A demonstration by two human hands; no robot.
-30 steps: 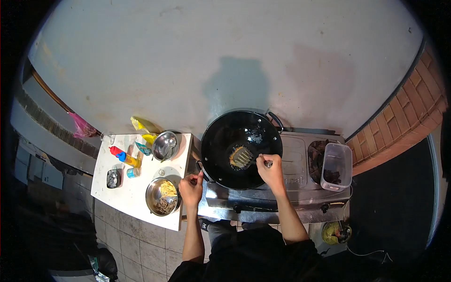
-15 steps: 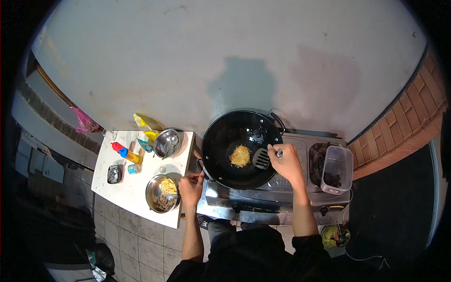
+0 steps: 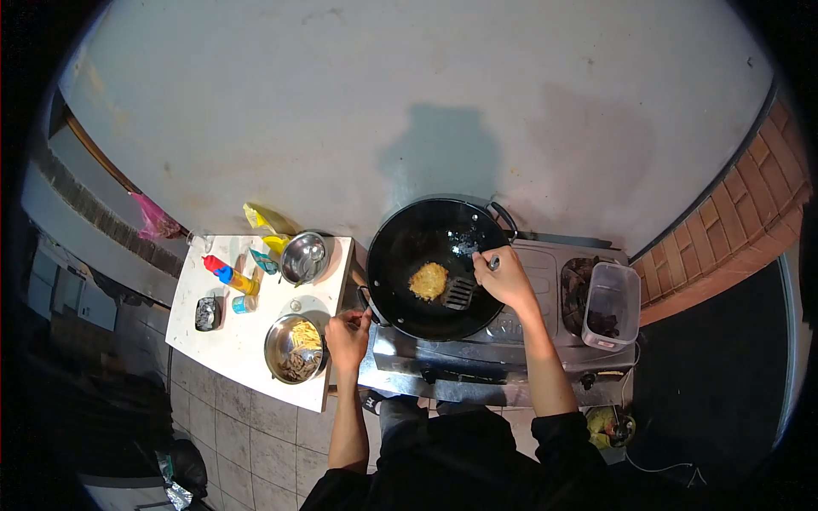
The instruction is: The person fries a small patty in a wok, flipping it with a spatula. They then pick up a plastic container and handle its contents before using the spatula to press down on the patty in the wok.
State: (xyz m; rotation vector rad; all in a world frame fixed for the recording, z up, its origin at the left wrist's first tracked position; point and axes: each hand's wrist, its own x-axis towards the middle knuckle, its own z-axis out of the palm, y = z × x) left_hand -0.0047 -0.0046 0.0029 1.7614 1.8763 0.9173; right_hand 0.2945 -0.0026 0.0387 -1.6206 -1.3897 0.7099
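A black wok (image 3: pixel 409 230) sits on the stove, with a golden-brown egg patty (image 3: pixel 428 281) frying in it. My right hand (image 3: pixel 504 277) is closed around the handle of a black slotted spatula (image 3: pixel 459 294). The spatula's blade lies on the wok's surface, at the right edge of the patty. At the wok's left side, my left hand (image 3: pixel 347 338) has its fingers curled at the wok handle (image 3: pixel 364 297); part of that grip is hidden.
On the white table (image 3: pixel 243 341) stand a steel bowl (image 3: pixel 271 358) of yellow and brown strips, another steel bowl (image 3: pixel 304 259), squeeze bottles (image 3: pixel 236 278), a small can (image 3: pixel 243 304) and a black dish (image 3: pixel 207 313). A clear plastic container (image 3: pixel 613 298) rests on the right burner.
My right hand has moved left with the spatula, bringing the blade against the patty. The patty has shifted slightly left. My left hand stays at the wok handle.
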